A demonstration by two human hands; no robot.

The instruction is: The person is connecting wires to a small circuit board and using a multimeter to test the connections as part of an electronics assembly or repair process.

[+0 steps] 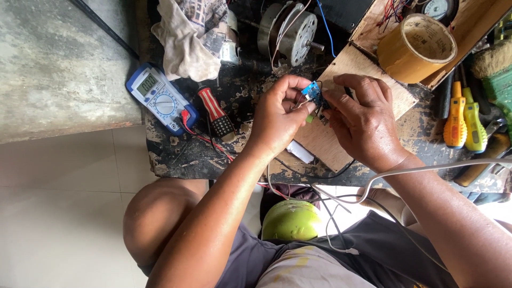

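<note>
Both hands pinch a small blue circuit board over the desk.

Nearest, a green round object (292, 220) sits at six o'clock. The left hand (277, 117) and right hand (362, 120) are each clamped on the blue circuit board (312, 93) above a wooden board (341, 69). Multimeter (160, 98) at nine, screwdrivers (464, 120) at three, motor (290, 32) and tape roll (418, 48) beyond.

Blue board (312, 93) mostly hidden by fingers (298, 85); gauge (438, 8) cut off at top.
</note>
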